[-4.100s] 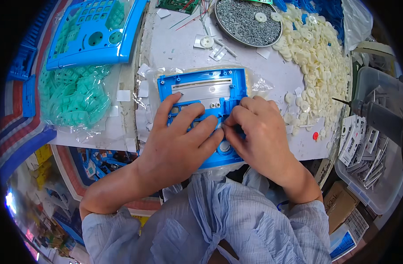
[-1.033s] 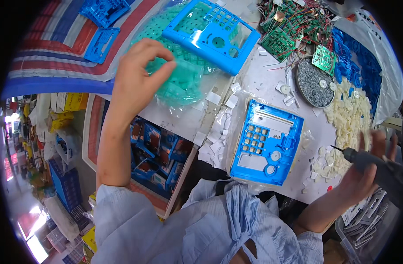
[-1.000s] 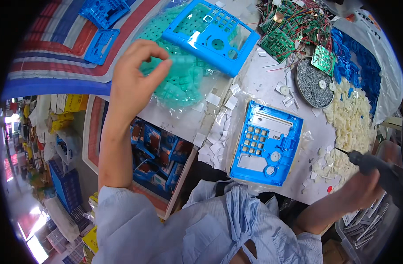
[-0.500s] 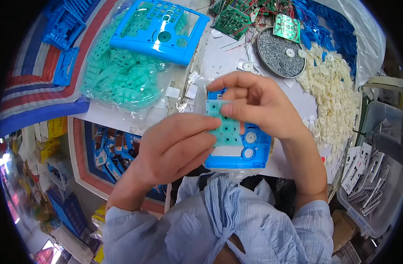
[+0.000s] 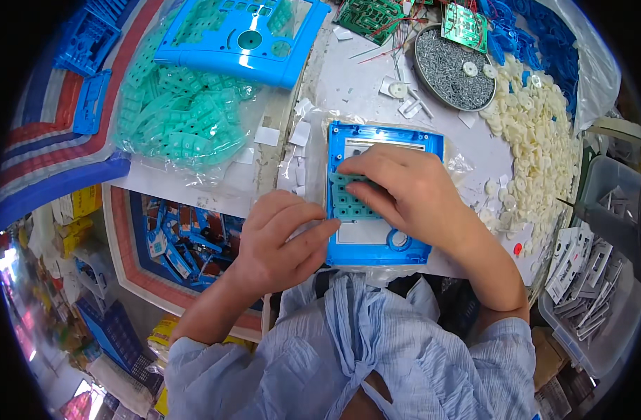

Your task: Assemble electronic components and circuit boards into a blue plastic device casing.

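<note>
The blue plastic casing (image 5: 376, 255) lies on the desk (image 5: 341, 84) with its inside facing up, its long axis running away from the person and its long slot (image 5: 404, 145) at the far end. The green rubber keypad (image 5: 347, 204) sits inside at the left, dark dots up. The right hand (image 5: 415, 199) bends over it, thumb and fingertips touching; whether it grips cannot be told. The left hand (image 5: 275, 241) is half curled, fingertips at the keypad's near left corner, its grip unclear. Lettering on the yellow packages (image 5: 80, 204) is too small to read.
</note>
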A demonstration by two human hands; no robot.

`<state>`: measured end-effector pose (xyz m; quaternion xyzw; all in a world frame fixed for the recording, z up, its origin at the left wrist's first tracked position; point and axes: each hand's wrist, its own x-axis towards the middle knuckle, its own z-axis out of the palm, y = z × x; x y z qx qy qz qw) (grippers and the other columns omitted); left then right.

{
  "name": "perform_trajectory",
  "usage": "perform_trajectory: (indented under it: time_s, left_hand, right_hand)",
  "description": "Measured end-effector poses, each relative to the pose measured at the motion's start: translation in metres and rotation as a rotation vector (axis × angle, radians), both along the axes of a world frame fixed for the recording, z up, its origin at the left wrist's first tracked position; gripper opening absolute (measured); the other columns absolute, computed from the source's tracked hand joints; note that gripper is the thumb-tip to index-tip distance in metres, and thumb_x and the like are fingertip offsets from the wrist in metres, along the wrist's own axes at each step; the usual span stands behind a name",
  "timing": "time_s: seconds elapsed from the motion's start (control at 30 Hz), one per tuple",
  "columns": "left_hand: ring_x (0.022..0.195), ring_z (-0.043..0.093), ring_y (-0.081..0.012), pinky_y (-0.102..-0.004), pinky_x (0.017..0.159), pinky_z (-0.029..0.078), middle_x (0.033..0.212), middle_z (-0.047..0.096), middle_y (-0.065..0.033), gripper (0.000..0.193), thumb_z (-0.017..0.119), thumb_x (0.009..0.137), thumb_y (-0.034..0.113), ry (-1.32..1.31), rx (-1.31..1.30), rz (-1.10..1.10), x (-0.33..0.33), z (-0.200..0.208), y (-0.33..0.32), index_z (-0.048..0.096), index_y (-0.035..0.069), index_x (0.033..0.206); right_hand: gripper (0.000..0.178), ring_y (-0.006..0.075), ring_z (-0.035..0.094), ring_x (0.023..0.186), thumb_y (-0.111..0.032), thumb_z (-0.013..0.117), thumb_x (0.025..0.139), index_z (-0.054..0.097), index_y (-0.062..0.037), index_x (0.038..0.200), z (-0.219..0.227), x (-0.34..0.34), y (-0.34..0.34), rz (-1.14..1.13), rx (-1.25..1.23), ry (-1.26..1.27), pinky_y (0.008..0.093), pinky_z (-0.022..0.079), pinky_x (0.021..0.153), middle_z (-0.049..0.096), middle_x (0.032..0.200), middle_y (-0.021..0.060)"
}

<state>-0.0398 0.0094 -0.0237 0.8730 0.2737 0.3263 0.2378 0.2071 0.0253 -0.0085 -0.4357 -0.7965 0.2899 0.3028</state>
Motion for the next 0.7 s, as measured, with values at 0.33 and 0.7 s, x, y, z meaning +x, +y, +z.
perform_trajectory:
  time_s: [0.33,0.7]
  left_hand:
    - [0.087,0.062,-0.0287,-0.0478,0.083,0.053,0.101,0.065,-0.0075,0.03,0.076,0.073,0.003,0.048,0.027,-0.026,0.001,-0.002,0.005,0.074,0.007,0.102]
    - [0.083,0.064,-0.0284,-0.0424,0.074,0.052,0.096,0.065,-0.0093,0.019,0.077,0.078,0.011,0.217,0.054,-0.18,0.014,0.055,0.065,0.069,0.005,0.094]
  right_hand:
    - [0.058,0.037,0.06,0.122,-0.029,0.083,0.079,0.064,-0.0054,0.129,0.026,0.004,-0.024,-0.045,0.092,-0.295,0.0471,0.052,0.095,0.062,0.135,0.0166]
    - [0.103,0.0338,0.025,0.157,-0.061,0.075,0.078,0.043,-0.0009,0.155,0.023,-0.005,-0.051,0.203,-0.078,-0.555,0.061,0.024,0.121,0.033,0.167,0.0175]
